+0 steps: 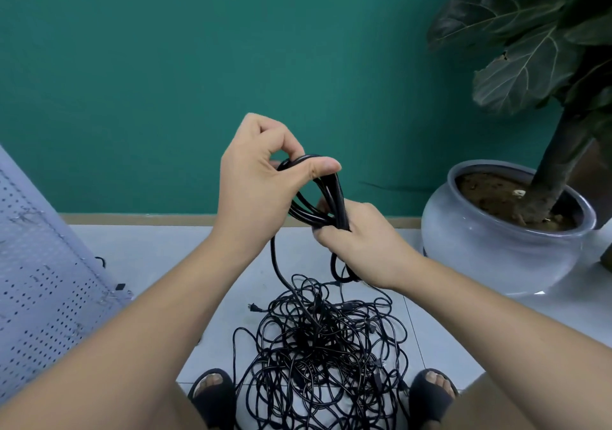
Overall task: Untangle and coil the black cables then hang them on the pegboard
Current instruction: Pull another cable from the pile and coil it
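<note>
A coil of black cable is held up in front of me, with several loops side by side. My left hand pinches the top of the loops between thumb and fingers. My right hand grips the bundle lower down, fingers wrapped round it. One strand runs from the coil down to a big tangled heap of black cables on the floor between my feet. A plug sticks out at the heap's left edge. The grey pegboard leans at the left edge of the view.
A large grey pot with a big-leaved plant stands at the right by the green wall. My sandalled feet flank the heap on pale floor tiles. Small black bits lie on the floor by the pegboard's foot.
</note>
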Action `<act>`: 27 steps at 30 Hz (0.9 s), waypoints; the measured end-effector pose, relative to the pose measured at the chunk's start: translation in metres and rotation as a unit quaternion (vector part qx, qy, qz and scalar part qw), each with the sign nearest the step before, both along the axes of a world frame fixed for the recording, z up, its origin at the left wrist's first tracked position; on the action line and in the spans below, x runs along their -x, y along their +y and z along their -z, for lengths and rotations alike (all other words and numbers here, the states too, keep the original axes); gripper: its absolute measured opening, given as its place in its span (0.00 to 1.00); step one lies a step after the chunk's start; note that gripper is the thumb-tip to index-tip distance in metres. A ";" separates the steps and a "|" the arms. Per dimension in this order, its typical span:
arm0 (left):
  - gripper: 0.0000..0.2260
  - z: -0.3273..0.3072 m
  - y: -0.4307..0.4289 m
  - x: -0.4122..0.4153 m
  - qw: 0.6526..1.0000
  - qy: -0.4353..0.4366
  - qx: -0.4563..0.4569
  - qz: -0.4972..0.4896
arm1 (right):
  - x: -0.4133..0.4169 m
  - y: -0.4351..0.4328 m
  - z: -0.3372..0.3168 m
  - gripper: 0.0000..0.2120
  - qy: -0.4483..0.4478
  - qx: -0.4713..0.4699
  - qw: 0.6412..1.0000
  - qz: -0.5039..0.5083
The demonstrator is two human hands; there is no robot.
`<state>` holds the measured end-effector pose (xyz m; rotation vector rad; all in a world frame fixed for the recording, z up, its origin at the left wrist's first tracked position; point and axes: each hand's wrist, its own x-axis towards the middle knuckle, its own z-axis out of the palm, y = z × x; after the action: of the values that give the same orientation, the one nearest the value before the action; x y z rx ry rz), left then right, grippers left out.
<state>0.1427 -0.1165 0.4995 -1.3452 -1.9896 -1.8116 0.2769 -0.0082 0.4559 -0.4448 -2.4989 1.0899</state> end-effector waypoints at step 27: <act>0.19 0.000 0.030 -0.005 0.834 -0.507 0.063 0.210 | 0.000 0.005 0.003 0.13 -0.053 0.184 0.974 -0.118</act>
<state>0.1477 -0.0868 0.4992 -0.9392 -2.3676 -3.1334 0.2769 -0.0030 0.4529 -0.3147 -2.4880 1.6786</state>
